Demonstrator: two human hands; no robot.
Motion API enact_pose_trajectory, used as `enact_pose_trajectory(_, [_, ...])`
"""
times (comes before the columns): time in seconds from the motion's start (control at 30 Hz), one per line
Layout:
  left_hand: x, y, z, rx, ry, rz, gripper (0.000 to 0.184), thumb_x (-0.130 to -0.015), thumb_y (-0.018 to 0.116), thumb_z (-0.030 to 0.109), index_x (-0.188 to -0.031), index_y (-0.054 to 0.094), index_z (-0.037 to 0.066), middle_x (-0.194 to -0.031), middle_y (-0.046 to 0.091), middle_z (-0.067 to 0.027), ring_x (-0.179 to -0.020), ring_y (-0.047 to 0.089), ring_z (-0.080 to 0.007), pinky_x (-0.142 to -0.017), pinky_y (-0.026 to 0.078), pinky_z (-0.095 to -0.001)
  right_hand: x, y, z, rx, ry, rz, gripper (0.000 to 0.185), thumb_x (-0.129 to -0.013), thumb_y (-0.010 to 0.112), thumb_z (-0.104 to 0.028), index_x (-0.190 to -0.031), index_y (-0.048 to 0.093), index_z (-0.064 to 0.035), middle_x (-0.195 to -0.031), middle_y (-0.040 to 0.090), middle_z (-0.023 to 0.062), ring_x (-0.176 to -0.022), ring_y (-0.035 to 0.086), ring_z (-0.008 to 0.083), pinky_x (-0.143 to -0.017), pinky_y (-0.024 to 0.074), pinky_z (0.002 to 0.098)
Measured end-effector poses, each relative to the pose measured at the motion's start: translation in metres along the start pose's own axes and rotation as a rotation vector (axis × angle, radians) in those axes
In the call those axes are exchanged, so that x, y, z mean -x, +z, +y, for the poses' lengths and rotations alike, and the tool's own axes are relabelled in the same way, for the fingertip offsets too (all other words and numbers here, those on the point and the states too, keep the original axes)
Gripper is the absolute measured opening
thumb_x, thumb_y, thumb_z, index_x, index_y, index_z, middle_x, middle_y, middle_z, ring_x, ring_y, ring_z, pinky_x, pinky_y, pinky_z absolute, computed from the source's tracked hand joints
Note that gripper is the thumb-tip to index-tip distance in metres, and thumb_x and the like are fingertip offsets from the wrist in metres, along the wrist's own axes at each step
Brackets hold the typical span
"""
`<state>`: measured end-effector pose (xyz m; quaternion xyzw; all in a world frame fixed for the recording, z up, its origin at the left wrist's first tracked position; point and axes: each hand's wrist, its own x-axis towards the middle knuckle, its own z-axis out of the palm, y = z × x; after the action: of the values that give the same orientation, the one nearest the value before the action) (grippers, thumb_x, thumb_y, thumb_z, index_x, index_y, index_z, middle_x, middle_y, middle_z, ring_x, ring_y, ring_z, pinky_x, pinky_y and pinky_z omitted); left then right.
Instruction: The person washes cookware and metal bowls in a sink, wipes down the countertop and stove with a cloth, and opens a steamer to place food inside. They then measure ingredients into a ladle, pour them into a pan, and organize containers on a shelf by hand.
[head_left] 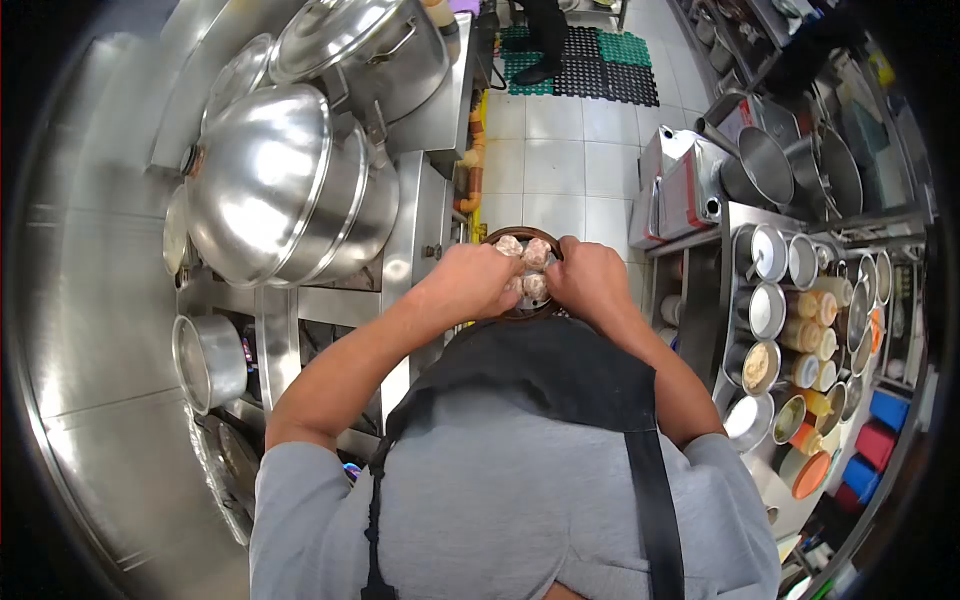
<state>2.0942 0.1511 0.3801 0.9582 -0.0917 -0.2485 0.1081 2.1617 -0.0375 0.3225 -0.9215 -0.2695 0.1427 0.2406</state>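
A round brown basket [522,232] is close in front of my body, above the dark apron. Several pale, lumpy dumplings [536,252] lie in it. My left hand [478,281] is closed at the basket's left side, its fingertips over the inside near the dumplings. On the right side my right hand [592,281] wraps round the rim, with the thumb side toward the dumplings. The basket's lower edge is partly hidden by my hands and the apron.
At left, a large domed steamer [262,185] and a steel pot [415,75] stand on the stove. Metal bowls [767,310] and sauce bottles [803,332] fill the right counter. A person's dark-clothed leg [545,40] is on the floor mat [590,75] ahead.
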Motion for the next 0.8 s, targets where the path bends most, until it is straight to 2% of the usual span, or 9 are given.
enact_pose_trajectory(0.37, [0.051, -0.029, -0.063, 0.224, -0.042, 0.249, 0.051, -0.078, 0.082, 0.025, -0.126, 0.067, 0.016, -0.091, 0.073, -0.0093, -0.089, 0.071, -0.0340, -0.078, 0.056, -0.0449, -0.032, 0.017, -0.024, 0.019, -0.001, -0.025, 0.030, -0.081, 0.060, -0.024, -0.096, 0.072, -0.0009, -0.081, 0.070, 0.0264, -0.078, 0.069, 0.0460, -0.075, 0.0552, 0.0548])
enact_pose_trajectory(0.4, [0.051, -0.028, -0.070, 0.219, -0.055, 0.231, 0.051, -0.079, 0.080, 0.022, -0.128, 0.065, 0.014, -0.097, 0.072, -0.0099, -0.094, 0.070, -0.0338, -0.082, 0.056, -0.0443, -0.035, 0.018, -0.023, 0.004, -0.003, -0.029, 0.031, -0.081, 0.060, -0.025, -0.096, 0.073, -0.0013, -0.082, 0.070, 0.0264, -0.079, 0.068, 0.0462, -0.075, 0.0552, 0.0548])
enact_pose_trajectory(0.53, [0.076, -0.071, -0.093, 0.139, -0.088, 0.494, 0.038, -0.084, 0.074, 0.017, -0.121, 0.068, 0.008, -0.116, 0.068, -0.0151, -0.111, 0.064, -0.0361, -0.093, 0.054, -0.0436, -0.037, 0.007, -0.033, -0.013, 0.035, -0.052, 0.033, -0.080, 0.059, -0.024, -0.100, 0.073, -0.0009, -0.082, 0.070, 0.0263, -0.080, 0.068, 0.0468, -0.075, 0.0547, 0.0544])
enact_pose_trajectory(0.57, [0.089, -0.087, -0.114, 0.117, -0.045, 0.771, 0.037, -0.085, 0.075, 0.018, -0.120, 0.067, 0.008, -0.117, 0.069, -0.0148, -0.114, 0.062, -0.0366, -0.097, 0.051, -0.0450, -0.037, 0.005, -0.032, -0.017, 0.028, -0.068, 0.034, -0.080, 0.059, -0.024, -0.100, 0.073, -0.0005, -0.081, 0.069, 0.0265, -0.080, 0.068, 0.0471, -0.074, 0.0544, 0.0541])
enact_pose_trajectory(0.63, [0.123, -0.137, -0.163, -0.007, -0.351, 1.044, 0.040, -0.083, 0.078, 0.018, -0.120, 0.069, 0.009, -0.123, 0.067, -0.0169, -0.117, 0.062, -0.0362, -0.102, 0.049, -0.0441, -0.038, 0.002, -0.027, -0.045, 0.019, -0.035, 0.033, -0.081, 0.058, -0.024, -0.099, 0.072, 0.0000, -0.079, 0.068, 0.0275, -0.079, 0.067, 0.0472, -0.073, 0.0532, 0.0541])
enact_pose_trajectory(0.67, [0.144, -0.158, -0.211, -0.395, -0.296, 1.233, 0.034, -0.088, 0.074, 0.026, -0.118, 0.071, 0.010, -0.122, 0.069, -0.0166, -0.112, 0.064, -0.0363, -0.099, 0.050, -0.0448, -0.040, -0.002, -0.025, -0.047, 0.002, -0.033, 0.032, -0.081, 0.059, -0.024, -0.098, 0.071, 0.0003, -0.080, 0.068, 0.0283, -0.079, 0.067, 0.0475, -0.073, 0.0532, 0.0545])
enact_pose_trajectory(0.7, [0.164, -0.173, -0.242, -0.566, -0.498, 1.248, 0.036, -0.091, 0.069, 0.033, -0.119, 0.071, 0.011, -0.116, 0.070, -0.0163, -0.108, 0.066, -0.0357, -0.097, 0.051, -0.0444, -0.041, -0.008, -0.026, -0.042, -0.002, -0.029, 0.032, -0.082, 0.061, -0.025, -0.097, 0.071, 0.0007, -0.082, 0.068, 0.0290, -0.080, 0.067, 0.0477, -0.074, 0.0532, 0.0548])
enact_pose_trajectory(0.73, [0.178, -0.184, -0.263, -0.729, -0.697, 1.247, 0.038, -0.094, 0.065, 0.039, -0.120, 0.071, 0.012, -0.111, 0.072, -0.0160, -0.104, 0.067, -0.0351, -0.094, 0.052, -0.0440, -0.042, -0.014, -0.028, -0.042, -0.009, -0.023, 0.032, -0.082, 0.060, -0.024, -0.098, 0.071, 0.0009, -0.081, 0.067, 0.0292, -0.080, 0.067, 0.0480, -0.073, 0.0529, 0.0548])
enact_pose_trajectory(0.8, [0.197, -0.209, -0.294, -0.239, -0.864, 0.846, 0.044, -0.096, 0.060, 0.046, -0.122, 0.071, 0.013, -0.106, 0.074, -0.0161, -0.101, 0.069, -0.0340, -0.091, 0.052, -0.0442, -0.044, -0.028, -0.030, -0.033, -0.011, -0.013, 0.032, -0.081, 0.060, -0.023, -0.099, 0.070, 0.0015, -0.080, 0.066, 0.0297, -0.079, 0.066, 0.0484, -0.073, 0.0522, 0.0546])
